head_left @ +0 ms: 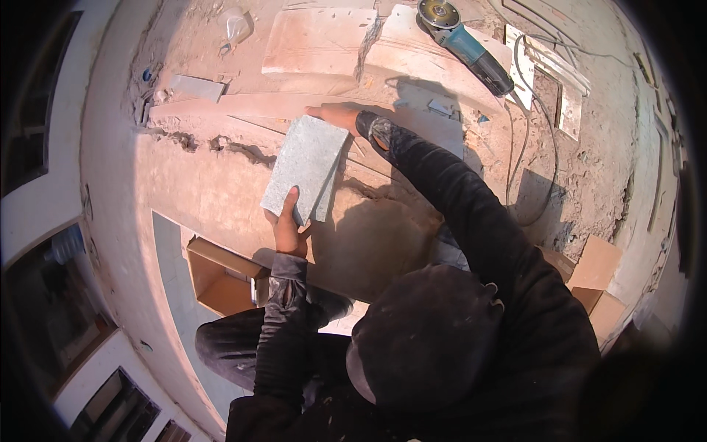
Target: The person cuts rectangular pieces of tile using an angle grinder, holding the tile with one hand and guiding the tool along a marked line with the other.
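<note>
A pair of grey speckled stone tiles (305,166), one lying slightly askew under the other, is tilted between my hands. My left hand (289,227) grips the near end, its thumb lying on the top face and its fingers going underneath. At the far end, my right hand (337,116) holds the upper corner, and part of its fingers is hidden behind the tiles. Dust marks both of my dark sleeves. Beneath the tiles lies a dusty concrete ledge (213,173) with a broken groove running across it.
An angle grinder (471,51) with a teal and black body rests at the far right, its cable (549,125) looping nearby. Large pale slabs (317,44) lie at the back. Open cardboard boxes stand at left (221,283) and right (596,276). A tile offcut (197,87) lies far left.
</note>
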`<state>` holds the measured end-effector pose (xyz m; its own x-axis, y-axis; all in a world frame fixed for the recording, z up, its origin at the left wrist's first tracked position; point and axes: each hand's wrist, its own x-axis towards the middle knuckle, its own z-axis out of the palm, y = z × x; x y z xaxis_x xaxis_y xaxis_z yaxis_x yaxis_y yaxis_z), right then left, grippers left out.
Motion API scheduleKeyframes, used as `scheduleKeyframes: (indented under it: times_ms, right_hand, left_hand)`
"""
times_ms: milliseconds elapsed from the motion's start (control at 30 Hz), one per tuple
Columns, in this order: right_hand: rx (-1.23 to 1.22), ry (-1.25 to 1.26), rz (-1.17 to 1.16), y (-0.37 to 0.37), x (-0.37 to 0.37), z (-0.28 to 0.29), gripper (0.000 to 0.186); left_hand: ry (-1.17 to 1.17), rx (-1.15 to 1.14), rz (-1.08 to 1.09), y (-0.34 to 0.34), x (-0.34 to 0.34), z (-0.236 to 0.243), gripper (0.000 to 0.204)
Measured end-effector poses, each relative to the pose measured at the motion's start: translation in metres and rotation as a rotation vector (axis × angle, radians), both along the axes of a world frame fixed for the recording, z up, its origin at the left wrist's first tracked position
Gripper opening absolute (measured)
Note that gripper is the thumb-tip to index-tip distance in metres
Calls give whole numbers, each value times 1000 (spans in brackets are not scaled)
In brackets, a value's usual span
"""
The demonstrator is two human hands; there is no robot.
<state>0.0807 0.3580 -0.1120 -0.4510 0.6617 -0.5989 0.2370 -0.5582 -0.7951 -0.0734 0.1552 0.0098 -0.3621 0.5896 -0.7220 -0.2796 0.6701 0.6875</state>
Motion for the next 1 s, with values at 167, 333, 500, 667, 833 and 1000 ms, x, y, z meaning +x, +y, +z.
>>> scheduleKeyframes:
  times_ms: [167, 333, 500, 667, 833, 1000]
  right_hand:
    - [222, -212, 185, 1, -5, 3, 91]
    - [256, -251, 385, 12, 15, 8, 90]
    - [172, -261, 182, -22, 36, 37, 85]
    - [290, -313, -30, -61, 38, 25, 71]
    - [326, -345, 49, -45, 34, 34, 64]
    - [349, -387, 161, -28, 29, 35, 67]
  left_hand:
    - [73, -95, 92, 17, 18, 11, 100]
    - [86, -17, 76, 20, 10, -14, 101]
    - [123, -100, 80, 23, 11, 9, 84]
    - [129, -64, 30, 27, 1, 4, 77]
    - [163, -65, 0, 35, 5, 16, 70]
    - [136, -86, 3, 40, 6, 25, 80]
